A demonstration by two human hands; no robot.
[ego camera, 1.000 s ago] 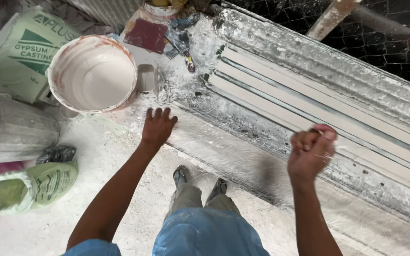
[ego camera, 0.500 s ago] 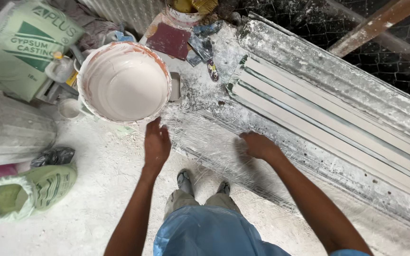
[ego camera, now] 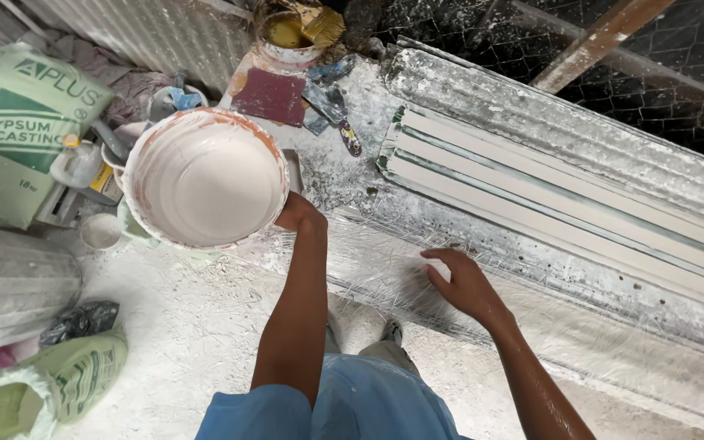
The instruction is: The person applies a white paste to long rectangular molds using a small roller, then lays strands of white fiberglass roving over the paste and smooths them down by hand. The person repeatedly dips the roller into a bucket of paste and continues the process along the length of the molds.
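Now the left hand (ego camera: 299, 213) grips the white bucket (ego camera: 205, 179) (fingers hidden), and the right hand (ego camera: 459, 281), fingers loosely spread, touches the shiny mat (ego camera: 385, 265).

Both arms reached forward.
Left hand (ego camera: 299, 213) was curled, knuckles up; right hand (ego camera: 459, 283) lay flat, fingers spread.

Green-white sack (ego camera: 22, 130) far left; open sack (ego camera: 34, 387) bottom-left.

A white-dusted concrete floor (ego camera: 165, 342) spreads below the hands; beyond them wire mesh (ego camera: 670, 57) and a wooden beam (ego camera: 605, 37) stand, with corrugated sheeting (ego camera: 140, 33) far left.
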